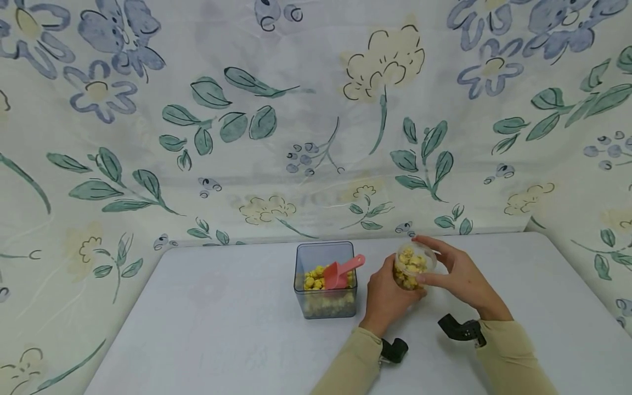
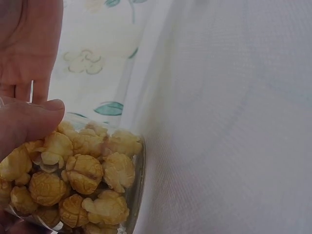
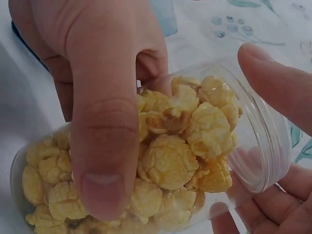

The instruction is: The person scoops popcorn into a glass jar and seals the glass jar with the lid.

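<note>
A clear round jar (image 1: pixel 404 281) filled with yellow popcorn stands tilted on the right side of the table. My left hand (image 1: pixel 387 296) grips its body, with the thumb (image 3: pixel 105 161) across the popcorn side in the right wrist view. Around the jar's top, my right hand (image 1: pixel 459 274) holds the transparent lid (image 3: pixel 275 151) between thumb and fingers. The left wrist view shows popcorn (image 2: pixel 83 173) through the jar wall and the jar's base edge close to the white tabletop.
Left of the hands stands a square bluish see-through container (image 1: pixel 326 251) partly filled with popcorn (image 1: pixel 312 281). A pink scoop (image 1: pixel 338 274) rests in it, its handle over the right rim. Flowered cloth (image 1: pixel 316 120) hangs behind the white table (image 1: pixel 212 318).
</note>
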### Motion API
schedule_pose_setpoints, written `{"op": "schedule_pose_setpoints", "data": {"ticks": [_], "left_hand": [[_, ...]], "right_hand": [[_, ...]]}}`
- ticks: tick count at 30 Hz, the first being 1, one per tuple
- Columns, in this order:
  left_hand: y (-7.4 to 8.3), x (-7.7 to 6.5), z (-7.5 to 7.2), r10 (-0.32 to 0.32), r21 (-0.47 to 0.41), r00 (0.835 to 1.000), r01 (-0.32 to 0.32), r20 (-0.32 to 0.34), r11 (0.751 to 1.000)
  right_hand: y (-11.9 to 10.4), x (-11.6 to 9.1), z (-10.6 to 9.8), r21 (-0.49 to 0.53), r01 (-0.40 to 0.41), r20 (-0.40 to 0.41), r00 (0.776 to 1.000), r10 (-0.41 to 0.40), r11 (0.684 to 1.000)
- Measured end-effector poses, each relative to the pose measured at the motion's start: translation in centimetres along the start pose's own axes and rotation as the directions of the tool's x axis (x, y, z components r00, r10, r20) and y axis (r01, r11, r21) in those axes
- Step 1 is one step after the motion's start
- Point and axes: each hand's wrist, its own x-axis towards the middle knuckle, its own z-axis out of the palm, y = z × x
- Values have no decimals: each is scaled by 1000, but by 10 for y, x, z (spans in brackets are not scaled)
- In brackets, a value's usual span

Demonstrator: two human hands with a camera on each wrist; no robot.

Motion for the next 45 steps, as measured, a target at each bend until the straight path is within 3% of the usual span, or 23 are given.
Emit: {"op": "schedule_pose_setpoints", "data": {"ticks": [10,20,25,32,38,41,45], "left_hand": [[-2,1,0,32,-7,999,-32,-15,999],[-1,1,-1,20,-23,1000,-21,-22,1000],[0,2,-3,7,-25,1000,-8,-9,1000],[-2,3,-7,41,-44,999,-39,31,998],[-5,-2,-8,5,-65,996,1,86,998],[-2,-7,-10,-20,-40,995,24,99,999],[6,-15,-14,-39,53,997,35,65,998]], "right_hand": [[-12,-1,7,-172,-137,-86,989,124,976],[-22,-1,12,-299,-200,-185,971,149,933],[-24,1,12,-300,-216,-188,968,164,929],[-25,3,14,-271,-240,-183,964,195,932],[-25,0,17,-257,-228,-172,967,188,939],[-24,-2,17,-248,-217,-177,968,176,944],[-22,-4,16,-252,-192,-182,972,148,948]]}}
